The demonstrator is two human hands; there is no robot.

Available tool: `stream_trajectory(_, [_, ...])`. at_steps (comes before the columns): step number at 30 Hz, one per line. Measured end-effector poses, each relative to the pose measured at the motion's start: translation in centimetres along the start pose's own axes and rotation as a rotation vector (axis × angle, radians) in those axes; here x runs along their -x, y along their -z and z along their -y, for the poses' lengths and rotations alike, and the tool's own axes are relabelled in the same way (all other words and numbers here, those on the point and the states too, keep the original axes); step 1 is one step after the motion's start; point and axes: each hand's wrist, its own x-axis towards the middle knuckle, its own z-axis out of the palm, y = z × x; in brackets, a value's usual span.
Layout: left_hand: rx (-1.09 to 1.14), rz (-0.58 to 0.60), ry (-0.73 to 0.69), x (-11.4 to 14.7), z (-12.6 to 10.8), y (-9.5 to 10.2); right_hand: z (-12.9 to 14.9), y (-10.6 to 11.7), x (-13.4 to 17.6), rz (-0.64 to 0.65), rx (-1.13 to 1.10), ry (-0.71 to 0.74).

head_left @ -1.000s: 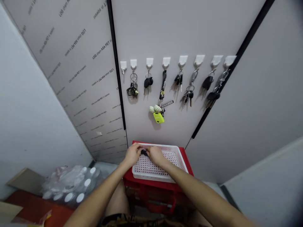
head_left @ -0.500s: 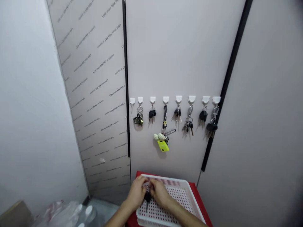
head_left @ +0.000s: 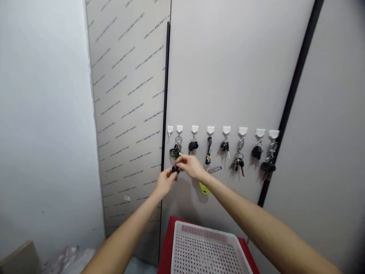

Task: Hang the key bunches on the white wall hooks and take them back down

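A small bunch of keys with black heads [head_left: 175, 169] is held up in front of the cabinet door, pinched between both hands. My left hand [head_left: 165, 182] grips it from the lower left, fingers closed. My right hand [head_left: 190, 166] is closed on its upper right side; the ring is hidden by the fingers. Just above hangs another key bunch [head_left: 175, 150] on a white hook [head_left: 179, 129]. To its left, the leftmost white hook [head_left: 170, 130] carries no keys. My right forearm partly covers a bright yellow-green tag [head_left: 204, 188] hanging from a black lanyard [head_left: 209, 150].
More key bunches hang to the right, among them one with a clip [head_left: 238, 161] and one at the far right [head_left: 268, 166]. A white perforated basket [head_left: 209, 230] stands below on a red surface [head_left: 168, 243]. Plastic bags [head_left: 75, 260] lie at lower left.
Both hands have risen from the basket to the hanging keys, carrying the black-headed keys up with them. The camera view has shifted, so the hooks appear lower and further right.
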Motion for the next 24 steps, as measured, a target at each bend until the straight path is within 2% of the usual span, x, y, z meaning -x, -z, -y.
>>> stream_trajectory(4, [-0.271, -0.214, -0.093, -4.6, -3.8, 2.4, 3.3, 0.9, -5.3, -0.174, 0.097, 0.072])
stream_trajectory(7, [-0.482, -0.319, -0.116, -7.0, -5.7, 3.3, 5.0, 1.1, -8.0, -0.253, 0.207, 0.073])
stream_trajectory(10, [-0.654, -0.356, -0.091, -8.3, -6.2, 3.5, 5.8, 0.8, -9.5, -0.259, 0.352, -0.001])
stream_trajectory(13, [-0.738, -0.340, -0.025, -8.8, -5.5, 3.3, 5.7, 0.2, -10.0, -0.211, 0.477, -0.028])
stream_trajectory(18, [-0.671, -0.250, 0.065, -7.7, -3.2, 3.1, 4.4, -0.1, -8.0, -0.242, 0.500, 0.047])
stream_trajectory(21, [-0.528, -0.163, 0.113, -5.6, -0.9, 2.6, 2.6, 0.0, -4.0, -0.235, 0.459, 0.154])
stream_trajectory(24, [-0.336, -0.066, 0.173, -2.4, 1.7, 1.0, -1.0, -0.3, 1.3, -0.088, 0.365, 0.108])
